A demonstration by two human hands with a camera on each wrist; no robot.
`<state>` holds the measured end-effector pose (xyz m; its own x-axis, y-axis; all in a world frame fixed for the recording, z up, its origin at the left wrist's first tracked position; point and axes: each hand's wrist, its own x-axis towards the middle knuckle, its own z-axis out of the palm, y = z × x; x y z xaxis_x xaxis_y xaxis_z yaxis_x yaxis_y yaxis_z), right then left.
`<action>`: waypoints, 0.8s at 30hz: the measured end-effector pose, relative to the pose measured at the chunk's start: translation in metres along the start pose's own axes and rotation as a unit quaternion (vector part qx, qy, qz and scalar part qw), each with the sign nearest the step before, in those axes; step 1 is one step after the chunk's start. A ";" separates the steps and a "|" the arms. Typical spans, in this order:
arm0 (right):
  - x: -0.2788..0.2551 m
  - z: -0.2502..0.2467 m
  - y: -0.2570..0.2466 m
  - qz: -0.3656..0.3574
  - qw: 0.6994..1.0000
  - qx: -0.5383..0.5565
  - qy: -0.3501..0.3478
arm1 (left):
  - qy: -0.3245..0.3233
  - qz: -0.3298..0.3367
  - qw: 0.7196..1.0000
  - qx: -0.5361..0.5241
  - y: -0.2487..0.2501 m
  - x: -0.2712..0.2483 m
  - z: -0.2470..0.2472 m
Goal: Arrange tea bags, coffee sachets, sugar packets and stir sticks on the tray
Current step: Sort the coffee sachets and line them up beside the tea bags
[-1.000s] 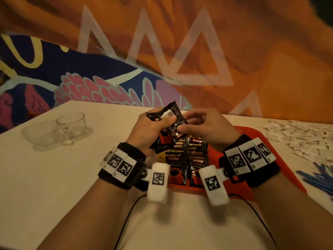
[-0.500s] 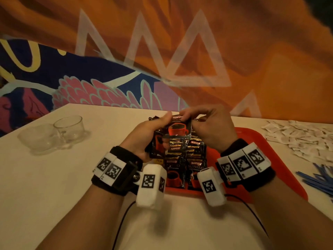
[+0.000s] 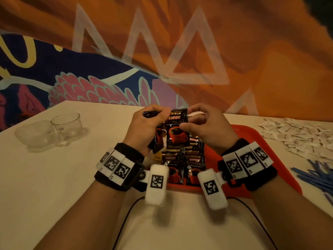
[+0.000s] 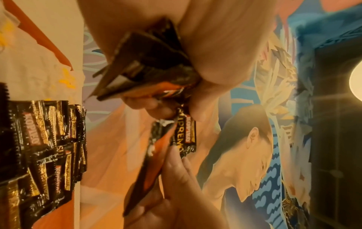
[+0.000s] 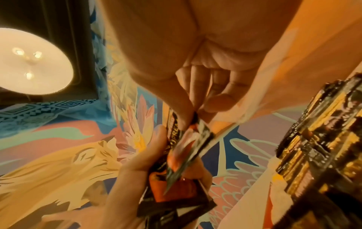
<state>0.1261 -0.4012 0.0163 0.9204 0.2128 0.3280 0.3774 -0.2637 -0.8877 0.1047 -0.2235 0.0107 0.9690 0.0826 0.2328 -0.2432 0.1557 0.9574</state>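
Observation:
Over the red tray (image 3: 250, 139), my left hand (image 3: 146, 127) grips a bundle of black coffee sachets (image 4: 149, 65). The front sachet (image 3: 177, 129) stands upright, with its red cup picture facing me. My right hand (image 3: 203, 123) pinches that front sachet by its right edge between thumb and fingertips. Rows of black and gold coffee sachets (image 3: 182, 159) lie overlapped on the tray below my hands. A yellow tea bag corner (image 3: 157, 156) peeks out at their left. White sugar packets (image 3: 299, 136) and blue stir sticks (image 3: 319, 175) lie on the table to the right of the tray.
Two clear glass cups (image 3: 66, 123) stand on the cream table (image 3: 54, 177) at the left. A painted wall (image 3: 162, 51) rises right behind the table's far edge. A thin black cable (image 3: 126, 219) runs across the table's near part.
Both hands rose slightly with the sachets. The front sachet turned from tilted and crumpled to upright and flat facing me, and my right hand shifted onto its right edge.

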 end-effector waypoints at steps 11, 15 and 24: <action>-0.017 -0.033 0.007 0.192 0.964 -0.149 -0.112 | 0.025 -0.057 0.998 0.009 0.000 0.008 -0.010; -0.029 -0.035 0.017 0.251 0.930 -0.221 -0.151 | 0.022 -0.109 0.991 -0.080 -0.003 0.013 -0.015; -0.037 -0.012 0.019 0.262 0.912 -0.283 -0.138 | 0.014 -0.137 0.987 -0.082 -0.009 0.015 -0.017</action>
<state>0.1005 -0.4251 -0.0090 0.9583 0.1261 -0.2563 -0.0429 -0.8236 -0.5655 0.1207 -0.2066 0.0026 0.9984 0.0420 -0.0373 0.0213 0.3325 0.9428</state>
